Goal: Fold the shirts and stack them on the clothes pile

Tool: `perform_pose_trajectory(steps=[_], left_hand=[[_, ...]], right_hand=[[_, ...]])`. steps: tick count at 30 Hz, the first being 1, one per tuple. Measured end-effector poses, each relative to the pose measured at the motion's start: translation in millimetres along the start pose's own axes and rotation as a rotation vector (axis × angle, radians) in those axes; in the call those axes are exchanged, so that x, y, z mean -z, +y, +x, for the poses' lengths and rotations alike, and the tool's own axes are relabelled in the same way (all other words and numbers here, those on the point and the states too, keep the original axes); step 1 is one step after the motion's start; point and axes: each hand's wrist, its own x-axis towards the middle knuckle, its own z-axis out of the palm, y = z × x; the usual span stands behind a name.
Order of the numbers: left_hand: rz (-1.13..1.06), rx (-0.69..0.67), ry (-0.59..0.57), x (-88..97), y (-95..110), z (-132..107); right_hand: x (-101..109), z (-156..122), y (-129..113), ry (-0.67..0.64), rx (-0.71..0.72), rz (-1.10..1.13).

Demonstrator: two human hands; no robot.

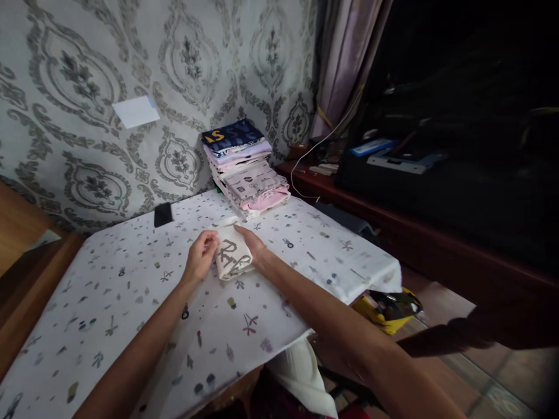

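Observation:
A small folded cream cloth (232, 253) with dark lettering lies on the white patterned tablecloth (131, 302). My left hand (200, 256) grips its left edge with curled fingers. My right hand (252, 243) rests on its right edge, fingers partly under or against the fabric. A stack of folded clothes (247, 169), topped by a dark blue piece with yellow letters, stands just behind the cloth against the wall.
A black phone (163, 214) lies at the table's back edge near the patterned wall. A dark wooden ledge (393, 227) with cables and a black case runs to the right. A yellow bag (386, 311) sits below the table's right corner.

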Motion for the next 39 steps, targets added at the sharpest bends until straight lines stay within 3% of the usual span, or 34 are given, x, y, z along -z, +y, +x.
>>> perform_pose_trajectory(steps=[5,11,19,22,26,29,34,39], left_hand=[[0.324,-0.132,-0.015,-4.6,-11,-15],[0.595,-0.115,-0.271,-30.6,-17,-22],[0.781,-0.075,-0.399,-42.0,-13,-16],[0.761,-0.1,-0.384,-35.7,-9,-13],[0.576,-0.177,-0.327,-19.6,-14,5],[0.518,-0.118,-0.317,-12.9,-31,25],[0.47,0.068,-0.307,-18.3,-61,61],[0.312,0.197,-0.167,-25.0,-61,89]], right_hand=[[4,15,4,0.043,0.105,-0.031],[22,31,-2,0.109,0.201,-0.19],[34,40,-13,0.293,0.332,-0.557],[26,20,-18,0.342,0.425,-0.721],[9,-15,0,0.216,0.61,-1.281],[1,-30,24,0.151,0.549,-1.563],[4,-32,45,0.151,0.482,-1.701],[3,-33,43,0.153,0.522,-1.691]])
